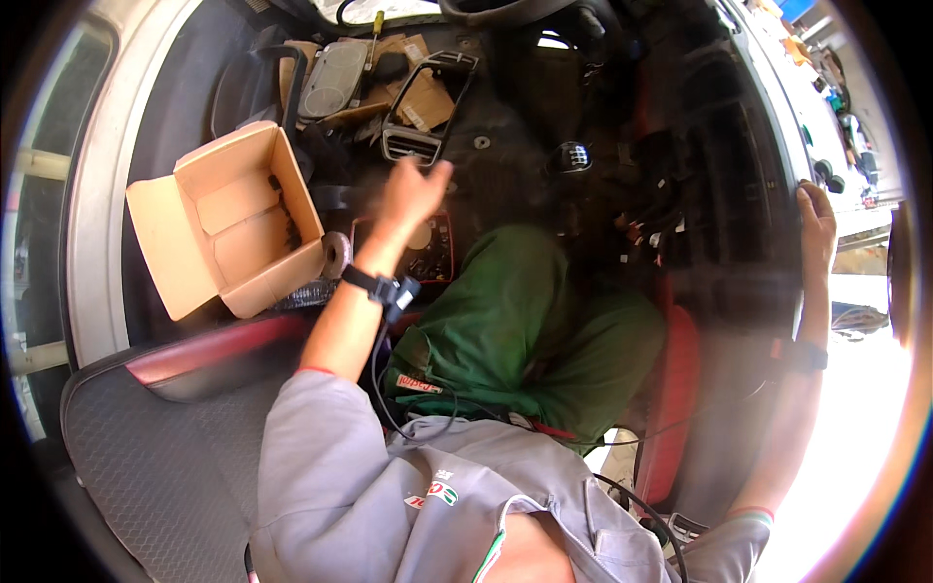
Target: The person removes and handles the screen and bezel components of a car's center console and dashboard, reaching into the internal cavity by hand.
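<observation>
My left hand (416,197), slightly blurred, is at the near end of a dark, long trim frame (412,144) with air vents. Thumb and fingers look spread apart; whether they touch the frame is hard to see. Around that wrist sits a black strap with a small device (389,291) and a cable. On the far right, the fingers of my right hand (818,219) hook around the edge of the car's door opening (799,146). Under the trim frame lie pieces of cardboard (426,101).
An open cardboard box (243,219) stands at left, with a tape roll (336,255) beside it. Farther back are a speaker panel (332,80) and a yellow-handled screwdriver (377,26). A gear knob (571,157) rises centrally. A red-edged tool case (442,255) lies beside my green-trousered leg.
</observation>
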`<state>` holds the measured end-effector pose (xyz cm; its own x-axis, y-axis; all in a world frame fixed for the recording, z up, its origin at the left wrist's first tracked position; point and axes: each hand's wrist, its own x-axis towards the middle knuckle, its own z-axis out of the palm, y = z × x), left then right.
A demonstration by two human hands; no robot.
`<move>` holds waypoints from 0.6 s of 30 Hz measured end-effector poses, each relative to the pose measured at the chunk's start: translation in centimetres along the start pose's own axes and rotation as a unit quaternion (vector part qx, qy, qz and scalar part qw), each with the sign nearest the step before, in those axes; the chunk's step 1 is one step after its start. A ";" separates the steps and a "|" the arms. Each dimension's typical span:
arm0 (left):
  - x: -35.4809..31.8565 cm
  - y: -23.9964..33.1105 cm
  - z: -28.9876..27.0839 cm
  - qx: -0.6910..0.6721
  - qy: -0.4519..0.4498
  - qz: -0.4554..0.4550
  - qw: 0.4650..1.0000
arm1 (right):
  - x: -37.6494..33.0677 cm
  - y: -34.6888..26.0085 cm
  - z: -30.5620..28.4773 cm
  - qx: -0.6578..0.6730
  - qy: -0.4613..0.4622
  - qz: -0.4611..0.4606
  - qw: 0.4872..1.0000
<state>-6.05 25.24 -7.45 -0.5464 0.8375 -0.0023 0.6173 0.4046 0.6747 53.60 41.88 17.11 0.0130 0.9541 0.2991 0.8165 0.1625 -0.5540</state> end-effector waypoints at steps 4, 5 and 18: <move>9.0 -7.2 0.1 0.073 -0.007 -0.161 0.984 | -1.5 -4.5 0.7 -0.042 0.008 -0.002 0.999; 11.1 -9.8 1.3 0.040 -0.016 -0.185 0.982 | -1.4 -3.6 0.5 -0.050 0.007 -0.018 0.999; 16.5 -17.5 2.0 -0.369 -0.155 -0.421 0.814 | -1.7 -5.5 1.5 -0.002 0.055 0.054 0.997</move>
<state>-24.71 32.68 -20.76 -0.3609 0.4753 -0.8024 -0.4727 0.6484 0.5967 48.24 39.78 18.46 0.1638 0.9326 0.3215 0.8096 0.0591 -0.5839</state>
